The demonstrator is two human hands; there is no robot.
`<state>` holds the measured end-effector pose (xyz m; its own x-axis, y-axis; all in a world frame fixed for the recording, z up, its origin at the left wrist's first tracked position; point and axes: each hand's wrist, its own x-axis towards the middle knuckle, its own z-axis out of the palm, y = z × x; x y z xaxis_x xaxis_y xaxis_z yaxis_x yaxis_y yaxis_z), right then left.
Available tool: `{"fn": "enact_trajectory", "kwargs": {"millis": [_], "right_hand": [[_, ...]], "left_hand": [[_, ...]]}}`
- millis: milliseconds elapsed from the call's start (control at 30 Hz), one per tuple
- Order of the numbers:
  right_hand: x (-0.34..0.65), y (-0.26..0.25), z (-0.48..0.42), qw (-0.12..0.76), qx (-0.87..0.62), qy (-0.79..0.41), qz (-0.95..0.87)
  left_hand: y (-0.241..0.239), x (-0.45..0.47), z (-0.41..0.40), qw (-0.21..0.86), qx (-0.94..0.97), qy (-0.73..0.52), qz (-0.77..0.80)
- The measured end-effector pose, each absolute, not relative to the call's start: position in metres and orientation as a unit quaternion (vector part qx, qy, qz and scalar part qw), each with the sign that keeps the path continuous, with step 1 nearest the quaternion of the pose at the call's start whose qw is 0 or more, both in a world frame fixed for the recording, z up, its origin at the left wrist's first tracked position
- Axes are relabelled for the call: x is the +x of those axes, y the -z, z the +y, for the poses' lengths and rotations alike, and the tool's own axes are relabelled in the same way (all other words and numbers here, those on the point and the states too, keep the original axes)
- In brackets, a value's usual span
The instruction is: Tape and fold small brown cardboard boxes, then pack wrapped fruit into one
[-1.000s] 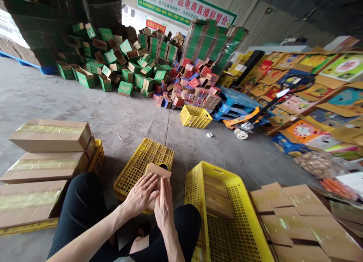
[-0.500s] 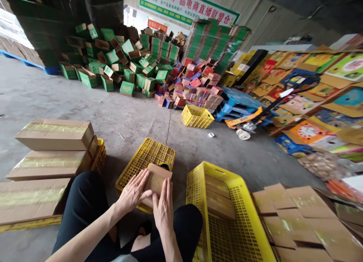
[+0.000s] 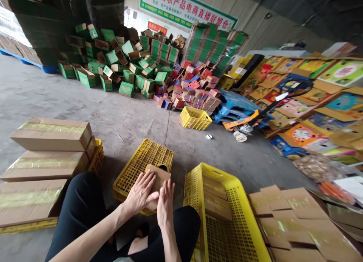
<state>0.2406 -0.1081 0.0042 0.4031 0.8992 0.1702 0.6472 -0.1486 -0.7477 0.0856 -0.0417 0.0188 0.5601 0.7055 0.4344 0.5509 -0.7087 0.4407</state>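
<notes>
Three taped cartons [image 3: 52, 133] are piled in steps at the left edge of the frame, with a yellow crate [image 3: 97, 156] showing by their right ends. Above them, in the upper left, green boxes [image 3: 126, 88] lie in a loose heap. At lower centre, a grid [image 3: 138, 154] of yellow plastic faces up, and the brown box [image 3: 161, 174] sits over its near right part, just in front of a mostly hidden dark and yellow ring [image 3: 163, 166]. The left hand [image 3: 141, 192] lies palm down on the box, fingers straight and close together, thumb held away. The right hand [image 3: 166, 203] stands nearly edge-on at the box's right side, fingers straight and slightly parted; whether they touch it, I cannot tell. Farther right, beside the right knee [image 3: 187, 220], a big crate [image 3: 238, 201] holds cardboard packs [image 3: 217, 205]. More taped packages [image 3: 295, 220] fill the lower right, below printed boxes [image 3: 303, 135] at the right edge.
</notes>
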Motion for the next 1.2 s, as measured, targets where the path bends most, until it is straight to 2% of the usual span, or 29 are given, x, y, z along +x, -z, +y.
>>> {"fn": "enact_trajectory", "kwargs": {"millis": [167,267,467,600,733,900,1033,1200], "right_hand": [[0.228,-0.026,-0.101,0.256,-0.737,-0.155,-0.606],[0.22,-0.036,-0.096,0.212,-0.744,-0.134,-0.62],[0.225,-0.045,-0.099,0.167,-0.747,-0.103,-0.635],[0.23,-0.04,-0.109,0.159,-0.759,-0.087,-0.625],[0.231,-0.026,-0.115,0.197,-0.772,-0.06,-0.601],[0.234,-0.024,-0.108,0.229,-0.779,-0.137,-0.567],[0.226,-0.036,-0.106,0.192,-0.79,-0.158,-0.56],[0.203,-0.042,-0.116,0.143,-0.739,-0.067,-0.655]], "left_hand": [[-0.023,0.066,-0.036,0.206,0.892,-0.275,0.294],[-0.025,0.057,-0.03,0.229,0.888,-0.275,0.289],[-0.025,0.058,-0.03,0.173,0.899,-0.246,0.318],[-0.016,0.062,-0.038,0.117,0.882,-0.254,0.379],[-0.009,0.069,-0.048,0.08,0.858,-0.263,0.434],[-0.013,0.077,-0.052,0.054,0.846,-0.269,0.457],[-0.019,0.074,-0.059,0.049,0.875,-0.261,0.404],[-0.016,0.073,-0.076,0.047,0.897,-0.258,0.357]]}}
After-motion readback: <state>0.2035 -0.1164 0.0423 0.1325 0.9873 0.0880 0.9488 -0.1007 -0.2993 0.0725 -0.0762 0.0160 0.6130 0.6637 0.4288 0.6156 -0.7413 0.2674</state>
